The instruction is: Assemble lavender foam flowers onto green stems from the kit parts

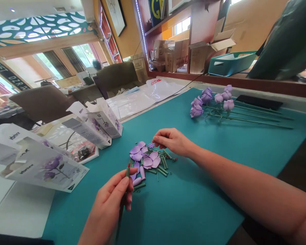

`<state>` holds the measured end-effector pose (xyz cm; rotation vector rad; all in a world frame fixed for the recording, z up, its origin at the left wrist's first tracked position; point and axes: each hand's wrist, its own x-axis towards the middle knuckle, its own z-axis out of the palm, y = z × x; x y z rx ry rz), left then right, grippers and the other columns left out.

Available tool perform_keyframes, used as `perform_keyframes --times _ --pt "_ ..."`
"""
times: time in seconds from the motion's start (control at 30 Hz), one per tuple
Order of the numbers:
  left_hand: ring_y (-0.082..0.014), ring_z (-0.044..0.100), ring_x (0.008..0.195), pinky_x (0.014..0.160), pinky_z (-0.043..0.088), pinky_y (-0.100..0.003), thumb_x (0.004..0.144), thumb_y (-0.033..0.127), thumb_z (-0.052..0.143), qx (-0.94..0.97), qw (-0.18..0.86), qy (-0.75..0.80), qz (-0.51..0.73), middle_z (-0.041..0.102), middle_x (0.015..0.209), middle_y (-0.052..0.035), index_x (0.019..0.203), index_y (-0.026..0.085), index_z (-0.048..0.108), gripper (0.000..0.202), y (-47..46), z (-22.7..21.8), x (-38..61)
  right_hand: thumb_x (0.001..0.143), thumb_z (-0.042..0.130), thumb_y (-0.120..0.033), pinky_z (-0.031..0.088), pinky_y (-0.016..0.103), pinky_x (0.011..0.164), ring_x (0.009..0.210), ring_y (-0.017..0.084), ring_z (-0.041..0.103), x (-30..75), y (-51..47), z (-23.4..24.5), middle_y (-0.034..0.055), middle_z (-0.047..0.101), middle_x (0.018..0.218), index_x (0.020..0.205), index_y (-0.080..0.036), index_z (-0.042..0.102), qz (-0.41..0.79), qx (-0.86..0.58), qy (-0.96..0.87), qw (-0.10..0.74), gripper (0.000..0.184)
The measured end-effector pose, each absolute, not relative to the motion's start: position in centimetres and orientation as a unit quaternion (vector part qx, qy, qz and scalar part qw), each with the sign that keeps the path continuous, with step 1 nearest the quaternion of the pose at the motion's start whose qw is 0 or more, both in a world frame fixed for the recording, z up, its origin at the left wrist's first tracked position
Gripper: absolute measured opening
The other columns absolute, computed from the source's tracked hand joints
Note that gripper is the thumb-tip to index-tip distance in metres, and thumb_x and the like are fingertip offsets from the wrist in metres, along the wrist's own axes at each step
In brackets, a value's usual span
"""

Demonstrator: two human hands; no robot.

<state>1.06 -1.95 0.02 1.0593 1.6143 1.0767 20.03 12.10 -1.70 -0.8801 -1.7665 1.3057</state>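
Note:
My left hand (114, 195) is closed around a green toy flower stem (128, 170) with a red tip pointing up. The stem's lower part runs down below the fingers. With thumb and fingers pinched together, my right hand (172, 140) has a small purple wheel-shaped piece (151, 145) at its fingertips, above the far side of a pile of parts. Purple petals (136, 153), paler petals (155, 160) and short green tubes (163, 170) make up this pile on the teal mat (188, 204).
Assembled purple flowers (206, 96) on long green stems lie at the back right, by a black flat object (259, 102). Opened white boxes (53, 166) stand on the left. Beyond the mat are plastic sheeting (145, 97), a teal basket (232, 64) and cardboard boxes (177, 56).

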Motion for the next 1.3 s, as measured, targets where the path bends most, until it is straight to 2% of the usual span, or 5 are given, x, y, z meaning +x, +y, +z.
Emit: perform_keyframes --times 0.13,0.37,0.8,1.07,1.3 --pt "-0.0133 0.058 0.061 0.054 0.053 -0.026 0.076 0.027 0.064 0.295 0.566 0.586 0.498 0.062 0.073 -0.0011 0.107 0.015 0.065 0.034 -1.8 0.4 1.5 0.08 0.054 -0.024 0.042 0.021 0.055 0.059 0.01 0.054 20.6 13.6 -2.5 0.0016 0.066 0.071 0.075 -0.015 0.064 0.456 -0.397 -0.72 0.34 0.014" --pt "-0.0145 0.067 0.069 0.062 0.059 -0.028 0.085 0.012 0.054 0.235 0.603 0.547 0.53 0.066 0.078 -0.0034 0.106 0.014 0.062 0.023 -0.5 -0.9 1.6 0.081 0.053 -0.027 0.04 0.021 0.055 0.059 0.01 0.053 19.8 12.7 -3.3 0.0008 0.065 0.07 0.078 -0.015 0.065 0.43 -0.387 -0.757 0.304 0.017" --pt "-0.0093 0.059 0.054 0.047 0.053 -0.02 0.083 0.008 0.054 0.242 0.622 0.521 0.532 0.058 0.066 0.0031 0.119 0.02 0.055 0.038 -0.5 -0.7 1.4 0.08 0.05 -0.014 0.039 0.02 0.058 0.062 0.009 0.053 20.3 13.4 -3.2 -0.0005 0.066 0.074 0.092 -0.016 0.068 0.373 -0.405 -0.782 0.29 0.022" --pt "-0.0097 0.056 0.053 0.046 0.05 -0.02 0.082 0.011 0.056 0.245 0.604 0.537 0.536 0.058 0.066 0.0028 0.125 0.027 0.053 0.046 -0.5 -0.5 1.4 0.08 0.053 -0.015 0.04 0.022 0.068 0.08 0.013 0.061 21.0 13.4 -2.3 0.0015 0.07 0.087 0.089 -0.02 0.071 0.257 -0.424 -0.846 0.195 0.021" --pt "-0.0094 0.056 0.052 0.046 0.05 -0.02 0.082 0.01 0.053 0.246 0.593 0.541 0.543 0.058 0.065 0.0029 0.124 0.026 0.053 0.045 -0.4 -0.4 1.2 0.075 0.06 -0.016 0.038 0.021 0.06 0.075 0.014 0.06 20.8 12.6 -1.9 0.0034 0.069 0.09 0.083 -0.02 0.071 0.223 -0.406 -0.884 0.066 0.015"
